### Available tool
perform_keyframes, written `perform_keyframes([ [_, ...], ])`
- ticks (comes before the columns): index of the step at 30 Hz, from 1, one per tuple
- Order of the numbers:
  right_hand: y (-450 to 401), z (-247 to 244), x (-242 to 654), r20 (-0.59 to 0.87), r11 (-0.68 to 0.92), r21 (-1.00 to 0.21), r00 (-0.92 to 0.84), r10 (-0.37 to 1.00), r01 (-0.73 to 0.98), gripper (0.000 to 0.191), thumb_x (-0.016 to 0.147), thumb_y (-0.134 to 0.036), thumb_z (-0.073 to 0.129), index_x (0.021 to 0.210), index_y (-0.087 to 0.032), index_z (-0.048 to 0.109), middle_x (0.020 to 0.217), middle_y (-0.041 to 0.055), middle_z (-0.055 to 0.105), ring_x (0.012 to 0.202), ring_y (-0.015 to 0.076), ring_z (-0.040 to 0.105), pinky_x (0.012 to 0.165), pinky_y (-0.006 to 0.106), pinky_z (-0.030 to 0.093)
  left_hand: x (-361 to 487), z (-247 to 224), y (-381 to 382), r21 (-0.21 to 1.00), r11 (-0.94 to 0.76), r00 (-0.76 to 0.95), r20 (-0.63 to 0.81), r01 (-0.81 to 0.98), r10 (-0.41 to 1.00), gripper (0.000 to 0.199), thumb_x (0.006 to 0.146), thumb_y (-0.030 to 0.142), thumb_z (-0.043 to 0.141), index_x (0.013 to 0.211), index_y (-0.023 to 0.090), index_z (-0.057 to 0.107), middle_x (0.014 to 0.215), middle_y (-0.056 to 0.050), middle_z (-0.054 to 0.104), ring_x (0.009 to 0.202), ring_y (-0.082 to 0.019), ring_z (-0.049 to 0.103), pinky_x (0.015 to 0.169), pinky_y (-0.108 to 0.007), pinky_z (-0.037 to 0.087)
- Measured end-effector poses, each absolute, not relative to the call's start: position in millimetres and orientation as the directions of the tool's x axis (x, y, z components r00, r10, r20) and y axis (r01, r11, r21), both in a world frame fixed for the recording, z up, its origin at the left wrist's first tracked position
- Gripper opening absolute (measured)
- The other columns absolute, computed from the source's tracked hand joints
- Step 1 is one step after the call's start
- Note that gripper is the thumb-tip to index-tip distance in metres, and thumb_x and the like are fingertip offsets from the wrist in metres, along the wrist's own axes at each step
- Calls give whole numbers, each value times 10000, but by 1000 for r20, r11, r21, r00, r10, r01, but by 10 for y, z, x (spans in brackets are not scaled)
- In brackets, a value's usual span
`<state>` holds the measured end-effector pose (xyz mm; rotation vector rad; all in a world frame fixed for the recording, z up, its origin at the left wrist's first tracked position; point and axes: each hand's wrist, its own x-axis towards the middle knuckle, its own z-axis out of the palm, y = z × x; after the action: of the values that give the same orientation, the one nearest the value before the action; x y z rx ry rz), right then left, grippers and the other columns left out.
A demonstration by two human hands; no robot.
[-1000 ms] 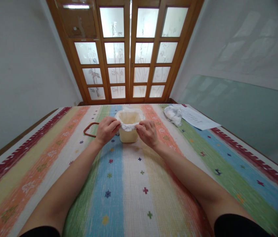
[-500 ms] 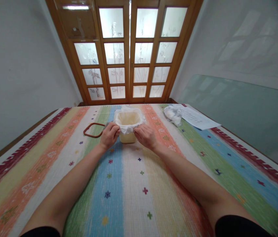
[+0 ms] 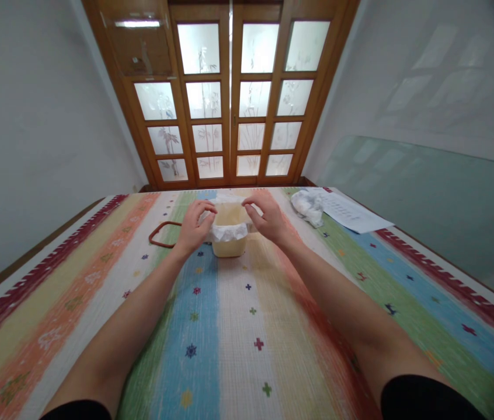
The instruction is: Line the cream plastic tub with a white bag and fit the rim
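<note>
A small cream bin [image 3: 228, 249] stands upright on the table, lined with a white plastic bag [image 3: 229, 233] folded out over its rim. My left hand [image 3: 195, 225] is at the bin's left side, its thumb and fingers apart beside the bag's edge. On the opposite side my right hand [image 3: 268, 217] has its fingers bent and spread from the thumb, close to the rim. Neither hand visibly grips the bag; whether the fingertips touch it I cannot tell. A brown ring-shaped frame [image 3: 155, 234] lies left of the bin, partly hidden behind my left hand.
A crumpled white plastic bag [image 3: 308, 207] lies at the back right, beside a printed paper sheet [image 3: 356, 213]. The striped tablecloth [image 3: 238, 350] covers the table. Behind the table are wooden doors with glass panes [image 3: 229, 128]; a greenish glass panel [image 3: 439, 198] stands at the right wall.
Both hands have let go of the bag's front edge and risen to the left and right sides of the rim. The bag's front now hangs down over the bin's outside.
</note>
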<state>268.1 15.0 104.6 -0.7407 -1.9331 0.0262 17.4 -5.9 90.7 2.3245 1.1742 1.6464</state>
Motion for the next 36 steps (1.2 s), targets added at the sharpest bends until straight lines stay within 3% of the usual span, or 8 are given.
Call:
perform_keyframes([
  [4, 583, 1186, 2636, 617, 796, -462, -503, 605, 391, 285, 996, -357, 565, 1212, -256, 721, 1253, 60, 739, 1208, 242, 655, 1097, 471, 484, 190, 1059, 296, 545, -673, 276, 637, 500, 720, 207, 943, 337, 583, 1063, 219, 703, 1226, -70, 712, 1220, -264, 628, 1144, -484, 436],
  [8, 853, 1074, 2630, 410, 682, -649, -600, 687, 338, 398, 968, -470, 637, 1315, -281, 687, 1318, 56, 722, 1209, 240, 671, 1073, 465, 530, 212, 1102, 580, 685, -564, 357, 438, 462, 825, 375, 921, 420, 634, 1233, 220, 690, 1336, -87, 688, 1289, -285, 607, 1181, -502, 409],
  [12, 823, 905, 2649, 383, 609, -712, -533, 755, 350, 503, 950, -580, 638, 1353, -281, 664, 1372, 72, 689, 1241, 269, 650, 1092, 506, 518, 245, 1013, 615, 793, -469, 356, 340, 389, 871, 443, 920, 496, 647, 1250, 204, 687, 1342, -113, 684, 1290, -303, 610, 1166, -506, 434],
  [16, 662, 781, 2708, 378, 547, -797, -494, 783, 258, 792, 908, -715, 613, 1553, -279, 468, 1574, 112, 518, 1357, 305, 573, 1136, 532, 478, 203, 867, 510, 838, -452, 278, 376, 307, 884, 538, 949, 514, 605, 1399, 218, 600, 1434, -138, 621, 1363, -318, 565, 1187, -541, 406],
  [21, 494, 674, 2769, 449, 584, -802, -518, 728, 127, 1194, 739, -858, 677, 1663, -235, 248, 1687, 183, 326, 1549, 361, 347, 1247, 556, 329, 73, 705, 352, 841, -480, 326, 394, 250, 860, 948, 842, 645, 720, 1618, 249, 346, 1645, -163, 401, 1536, -377, 364, 1257, -596, 282],
  [24, 418, 620, 2759, 473, 605, -783, -495, 729, 143, 1273, 690, -884, 690, 1675, -244, 201, 1719, 185, 244, 1593, 369, 241, 1282, 577, 232, 34, 639, 249, 837, -505, 335, 422, 214, 842, 1122, 766, 698, 773, 1657, 253, 257, 1706, -156, 287, 1589, -387, 247, 1291, -596, 201],
  [31, 315, 581, 2700, 537, 656, -734, -441, 719, 175, 1294, 634, -901, 712, 1664, -272, 247, 1704, 162, 281, 1588, 386, 237, 1277, 606, 229, 34, 579, 125, 840, -518, 402, 423, 160, 812, 1193, 700, 607, 876, 1654, 237, 262, 1579, -178, 479, 1554, -379, 333, 1294, -576, 229],
  [36, 330, 543, 2678, 564, 685, -702, -436, 701, 194, 1300, 627, -863, 757, 1667, -292, 227, 1693, 149, 295, 1575, 369, 266, 1266, 592, 269, 65, 541, 123, 801, -567, 397, 465, 191, 791, 1298, 665, 484, 937, 1675, 241, 159, 1574, -189, 474, 1526, -368, 385, 1282, -572, 260],
])
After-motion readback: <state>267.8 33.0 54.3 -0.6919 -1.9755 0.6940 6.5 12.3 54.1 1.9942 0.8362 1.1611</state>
